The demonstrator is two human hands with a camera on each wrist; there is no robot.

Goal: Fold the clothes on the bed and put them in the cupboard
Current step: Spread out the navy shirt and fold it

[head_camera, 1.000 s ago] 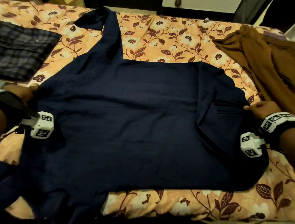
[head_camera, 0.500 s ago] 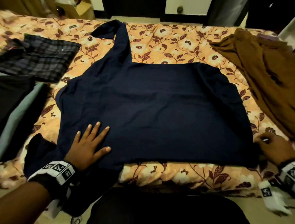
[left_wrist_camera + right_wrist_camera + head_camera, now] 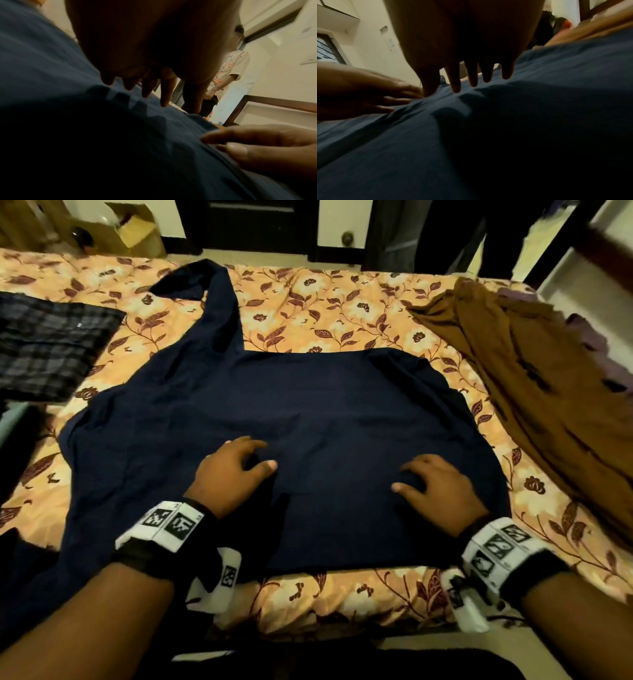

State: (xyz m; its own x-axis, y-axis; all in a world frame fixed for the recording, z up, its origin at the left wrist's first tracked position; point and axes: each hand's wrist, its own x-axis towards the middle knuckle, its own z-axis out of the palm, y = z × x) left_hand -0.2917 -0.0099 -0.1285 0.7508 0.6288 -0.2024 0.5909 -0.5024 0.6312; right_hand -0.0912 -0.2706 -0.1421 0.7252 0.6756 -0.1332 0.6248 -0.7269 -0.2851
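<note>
A dark navy shirt (image 3: 308,405) lies spread flat on the floral bedsheet (image 3: 325,313), one sleeve (image 3: 219,309) stretched toward the far edge. Both hands rest on its near middle. My left hand (image 3: 236,467) has its fingers spread and slightly bent, fingertips touching the cloth. My right hand (image 3: 431,484) lies the same way a little to the right, fingers pointing left. In the left wrist view the left hand's fingers (image 3: 164,92) hang down to the navy cloth (image 3: 85,135); the right wrist view shows the right hand's fingers (image 3: 471,75) on it too. Neither hand grips the fabric.
A brown garment (image 3: 534,392) lies crumpled on the bed's right side. A dark plaid garment (image 3: 44,350) lies folded at the left. A cardboard box (image 3: 133,231) stands beyond the bed. A person (image 3: 228,70) stands across the room.
The right hand left the shirt's right near corner and came onto its middle. The left hand slid right and farther in. The view moved closer.
</note>
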